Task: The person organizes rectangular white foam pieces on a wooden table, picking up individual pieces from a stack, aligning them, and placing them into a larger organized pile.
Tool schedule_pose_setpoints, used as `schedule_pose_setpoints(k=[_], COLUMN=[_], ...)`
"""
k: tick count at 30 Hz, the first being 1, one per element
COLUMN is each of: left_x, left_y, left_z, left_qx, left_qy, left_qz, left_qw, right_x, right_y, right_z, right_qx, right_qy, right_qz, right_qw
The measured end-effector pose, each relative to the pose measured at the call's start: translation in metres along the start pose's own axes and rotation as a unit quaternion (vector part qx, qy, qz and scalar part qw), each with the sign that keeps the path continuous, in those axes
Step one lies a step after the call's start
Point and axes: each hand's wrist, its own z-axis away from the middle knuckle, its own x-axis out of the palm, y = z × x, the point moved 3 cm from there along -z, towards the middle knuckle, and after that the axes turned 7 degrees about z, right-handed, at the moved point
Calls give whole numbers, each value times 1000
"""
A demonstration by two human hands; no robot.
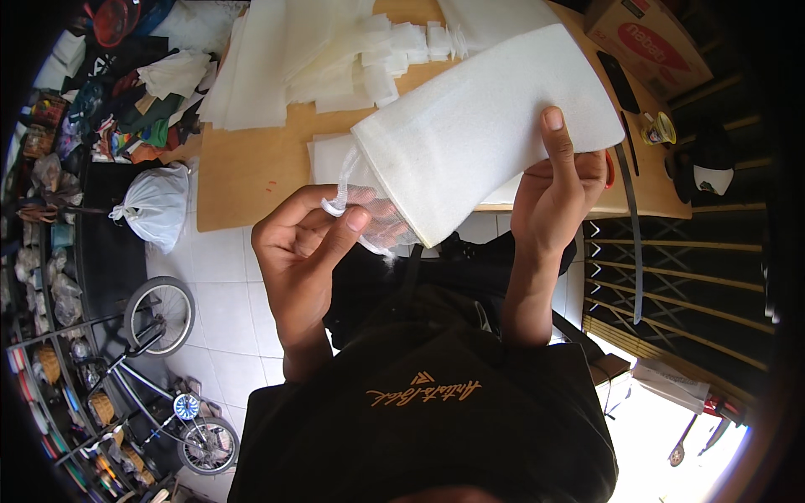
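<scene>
A folded white foam sheet [486,126] is held up over the near edge of the wooden table [243,176]. My right hand [558,189] grips its right side, thumb on top. My left hand [306,243] pinches a thin white mesh sleeve [365,205] that wraps the sheet's lower left end. The sheet hides part of my right fingers.
Stacks of white foam sheets and small cut pieces [335,59] cover the table's far part. A cardboard box [650,42], a small jar [660,129] and a black strip [633,235] sit at right. A tied white bag [159,205] and a bicycle [163,369] stand on the tiled floor at left.
</scene>
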Motion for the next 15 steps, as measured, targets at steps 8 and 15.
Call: schedule_pose_setpoints(k=[8, 15], left_x=[12, 11], left_y=[1, -2], left_z=[-5, -10], left_qx=[-18, 44], left_qy=[27, 23], left_qz=[28, -10], left_qw=[999, 999], right_x=[4, -2], right_y=[-12, -13], right_z=[11, 26], right_qx=[-112, -172], right_qy=[38, 15], right_qz=[86, 91], right_qw=[989, 981])
